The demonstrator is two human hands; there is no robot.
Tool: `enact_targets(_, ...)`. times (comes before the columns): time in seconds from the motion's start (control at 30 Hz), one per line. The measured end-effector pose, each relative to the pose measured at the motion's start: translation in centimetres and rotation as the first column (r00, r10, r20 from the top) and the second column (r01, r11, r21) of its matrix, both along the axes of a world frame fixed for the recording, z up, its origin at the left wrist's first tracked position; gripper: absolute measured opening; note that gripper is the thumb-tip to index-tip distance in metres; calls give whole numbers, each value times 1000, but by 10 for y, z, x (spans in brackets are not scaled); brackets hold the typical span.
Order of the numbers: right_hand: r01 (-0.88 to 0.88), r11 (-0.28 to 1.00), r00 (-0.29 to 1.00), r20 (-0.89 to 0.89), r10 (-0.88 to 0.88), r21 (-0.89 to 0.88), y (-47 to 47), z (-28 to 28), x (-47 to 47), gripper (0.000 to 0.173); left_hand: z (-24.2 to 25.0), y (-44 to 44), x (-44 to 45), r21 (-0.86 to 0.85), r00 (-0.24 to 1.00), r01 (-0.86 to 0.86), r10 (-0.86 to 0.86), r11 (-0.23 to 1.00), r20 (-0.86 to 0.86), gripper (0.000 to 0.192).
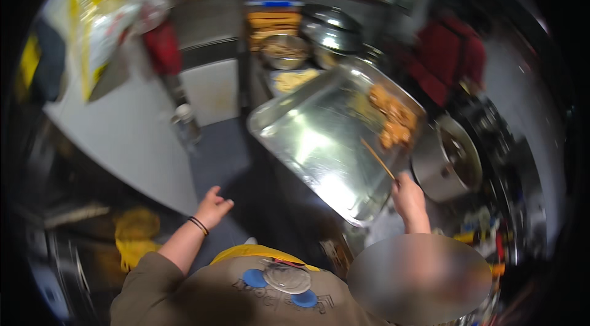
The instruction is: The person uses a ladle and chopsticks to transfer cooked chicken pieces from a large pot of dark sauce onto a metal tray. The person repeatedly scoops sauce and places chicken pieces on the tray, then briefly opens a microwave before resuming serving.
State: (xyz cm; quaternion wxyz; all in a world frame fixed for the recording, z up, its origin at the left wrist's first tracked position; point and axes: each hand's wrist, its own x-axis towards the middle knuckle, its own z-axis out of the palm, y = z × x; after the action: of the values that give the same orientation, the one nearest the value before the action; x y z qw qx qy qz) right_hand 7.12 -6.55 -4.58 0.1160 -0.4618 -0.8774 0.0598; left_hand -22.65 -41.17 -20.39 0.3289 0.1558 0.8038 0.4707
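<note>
My right hand (409, 198) grips a thin wooden stick or pair of chopsticks (378, 158); I cannot tell which. The tip hangs over a large metal tray (295, 151). Orange-brown, sauce-coated pieces of food (396, 121) are heaped near the tray's far right side, with a yellowish patch of liquid (366, 107) beside them. My left hand (214, 208) holds nothing, its fingers apart above the dark floor, left of the tray. Just right of the tray stands a deep metal pot (435, 162) with dark liquid inside.
Behind the tray are a lidded pot (334, 31), a metal bowl of food (285, 52) and a container of pale yellow pieces (295, 81). A person in red (449, 56) is at the right. A white worktop (133, 141) lies left, bearing a yellow-and-clear plastic bag (103, 17).
</note>
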Motion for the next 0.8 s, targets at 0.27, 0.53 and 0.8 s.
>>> enact_targets(0.27,-332,940,923,180,341,-77,-2,9,-12,38,-16,-143,137,-321,998,-19,-3,947,-68,71)
enact_targets(0.53,-690,723,693,-258,674,33,-98,38,-49,36,-36,-250,187,-289,995,-97,94,953,-23,70)
enact_targets(0.8,-980,198,190,-273,943,0,-417,11,-222,29,-61,-416,261,-142,827,-510,529,848,191,72)
